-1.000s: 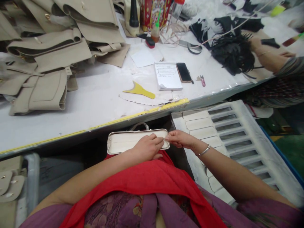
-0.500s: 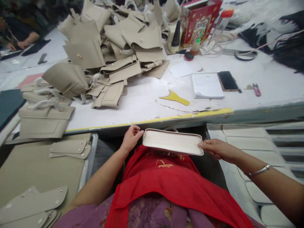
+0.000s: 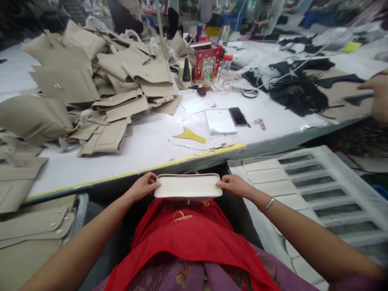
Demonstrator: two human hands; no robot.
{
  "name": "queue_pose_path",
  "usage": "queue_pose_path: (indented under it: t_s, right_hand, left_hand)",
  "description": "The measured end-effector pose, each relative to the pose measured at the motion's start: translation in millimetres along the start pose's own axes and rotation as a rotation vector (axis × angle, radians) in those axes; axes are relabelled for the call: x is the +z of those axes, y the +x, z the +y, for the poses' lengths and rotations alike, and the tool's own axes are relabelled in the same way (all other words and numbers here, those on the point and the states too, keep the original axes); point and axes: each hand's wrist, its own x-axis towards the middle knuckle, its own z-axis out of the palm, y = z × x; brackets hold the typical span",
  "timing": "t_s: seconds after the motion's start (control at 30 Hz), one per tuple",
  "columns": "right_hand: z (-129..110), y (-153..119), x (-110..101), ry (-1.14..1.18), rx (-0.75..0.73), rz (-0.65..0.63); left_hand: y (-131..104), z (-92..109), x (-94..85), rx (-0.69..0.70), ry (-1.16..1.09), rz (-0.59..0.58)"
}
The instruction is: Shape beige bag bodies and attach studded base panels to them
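Observation:
A cream handbag (image 3: 188, 186) is held level in front of my red apron (image 3: 182, 232), its long rectangular face with a thin dark rim turned up toward me. I cannot tell whether this face is its opening or its base. My left hand (image 3: 144, 187) pinches the left end between thumb and fingers. At the opposite end, my right hand (image 3: 236, 186) grips the corner the same way. The bag's far side is mostly hidden.
Beige unfinished bags (image 3: 66, 76) are heaped on the white table (image 3: 151, 141). A yellow template (image 3: 190, 135), notepad (image 3: 220, 121) and phone (image 3: 238, 116) lie ahead. Pale panels (image 3: 265, 176) rest on a slatted rack (image 3: 330, 192) at right. Another person's hand (image 3: 380, 97) is at far right.
My left hand has come onto the bag's left end, where before it was beside it with fingers raised. The bag has levelled out. The view has swung to the right.

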Motion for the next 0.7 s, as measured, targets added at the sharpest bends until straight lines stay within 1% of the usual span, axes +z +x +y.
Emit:
queue_pose_path:
  t_s: [0.07, 0.1, 0.13, 0.2, 0.27, 0.3, 0.37, 0.47, 0.57, 0.7]
  right_hand:
    - [-0.4, 0.2, -5.7, -0.092, -0.150, 0.141]
    - [-2.2, 0.5, -8.0, -0.111, -0.224, 0.197]
    - [-4.9, 0.9, -9.5, -0.127, -0.297, 0.228]
    - [-11.4, 3.1, -10.4, -0.202, -0.455, 0.229]
    - [-16.3, 7.4, -8.8, -0.337, -0.602, 0.207]
    - [-17.3, 10.3, -7.5, -0.401, -0.663, 0.204]
    - [-16.3, 16.7, -4.8, -0.481, -0.764, 0.219]
    - [-11.3, 24.1, -2.3, -0.515, -0.877, 0.267]
    - [-9.5, 26.4, -2.9, -0.547, -0.924, 0.278]
    - [-14.7, 25.9, -7.7, -0.652, -0.938, 0.199]
  left_hand:
    - [7.0, 17.8, 5.1, 0.162, 0.211, 0.079]
    - [11.8, 29.0, 11.8, 0.252, 0.303, 0.101]
    - [17.6, 40.9, 21.0, 0.333, 0.379, 0.097]
    - [31.6, 63.8, 43.8, 0.471, 0.467, -0.006]
    - [46.1, 81.0, 65.9, 0.545, 0.508, -0.143]
    - [52.4, 86.4, 74.5, 0.565, 0.522, -0.199]
    - [61.9, 90.6, 84.9, 0.587, 0.547, -0.278]
    - [67.8, 86.1, 86.6, 0.623, 0.558, -0.323]
    - [67.6, 80.1, 83.4, 0.689, 0.581, -0.336]
    - [65.0, 79.7, 83.0, 0.762, 0.654, -0.345]
